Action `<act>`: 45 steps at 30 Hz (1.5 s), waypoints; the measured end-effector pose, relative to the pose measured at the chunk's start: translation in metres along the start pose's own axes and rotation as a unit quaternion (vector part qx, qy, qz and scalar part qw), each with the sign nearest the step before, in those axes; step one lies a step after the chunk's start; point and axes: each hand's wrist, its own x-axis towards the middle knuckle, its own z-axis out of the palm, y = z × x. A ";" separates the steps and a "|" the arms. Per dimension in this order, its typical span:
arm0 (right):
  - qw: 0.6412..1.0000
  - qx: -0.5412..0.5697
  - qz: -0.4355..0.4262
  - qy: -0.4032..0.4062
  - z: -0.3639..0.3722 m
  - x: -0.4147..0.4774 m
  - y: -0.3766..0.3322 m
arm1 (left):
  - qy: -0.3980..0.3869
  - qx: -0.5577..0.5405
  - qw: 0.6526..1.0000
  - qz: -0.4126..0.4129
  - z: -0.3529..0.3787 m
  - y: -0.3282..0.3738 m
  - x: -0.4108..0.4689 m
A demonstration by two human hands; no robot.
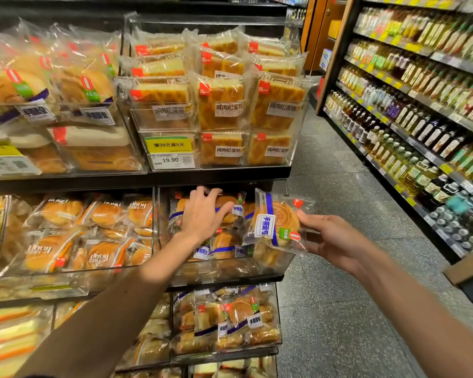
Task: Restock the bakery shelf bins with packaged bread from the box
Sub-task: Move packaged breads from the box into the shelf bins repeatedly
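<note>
Bread pack [275,225] sat gripped at its right edge by the right hand [336,240], before the right end of the clear bin [230,268], where the left hand [202,214] lay spread on stocked packs [224,242], holding nothing; judged light, soft, crushable, film slippery, so hold edges, not middle.

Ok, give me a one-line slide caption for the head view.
Right hand holds a wrapped spiral bread pack at the clear shelf bin while the left hand rests on packs already inside.
</note>
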 end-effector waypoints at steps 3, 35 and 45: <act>1.000 0.020 0.014 -0.010 0.005 0.005 0.005 | -0.086 -0.247 0.965 -0.027 -0.024 0.021 -0.017; 0.947 -0.261 -0.096 0.161 0.102 0.022 0.021 | -0.453 -0.661 0.559 -0.213 -0.076 -0.016 -0.068; 0.920 -0.378 -0.098 0.037 0.089 0.037 0.037 | -0.421 -0.662 0.569 -0.248 -0.061 -0.027 -0.069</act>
